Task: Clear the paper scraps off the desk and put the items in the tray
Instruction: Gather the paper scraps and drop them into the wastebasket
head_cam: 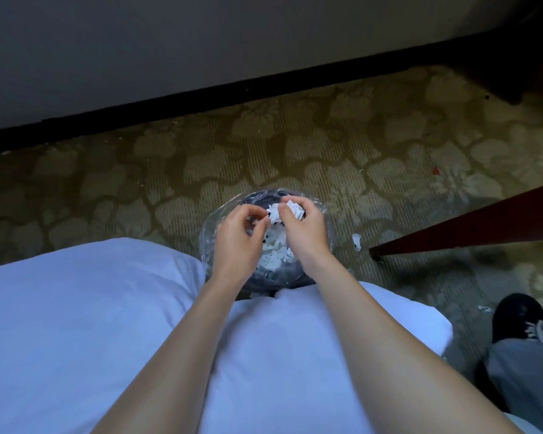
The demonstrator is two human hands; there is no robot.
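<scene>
Both my hands hover over a round waste bin [322, 214] lined with a clear plastic bag, standing on the carpet in front of me. White paper scraps [276, 258] lie piled inside the bin. My right hand [301, 233] pinches a bunch of white paper scraps [292, 211] above the bin's mouth. My left hand [239, 236] is beside it, fingers curled around a few small scraps, touching the same bunch. The desk top and the tray are out of view.
A dark red desk edge or leg [470, 227] slants in from the right. Loose scraps [357, 242] lie on the patterned carpet beside the bin. My white shirt fills the lower frame; my shoe [518, 314] is at the right. A wall with a dark baseboard runs behind.
</scene>
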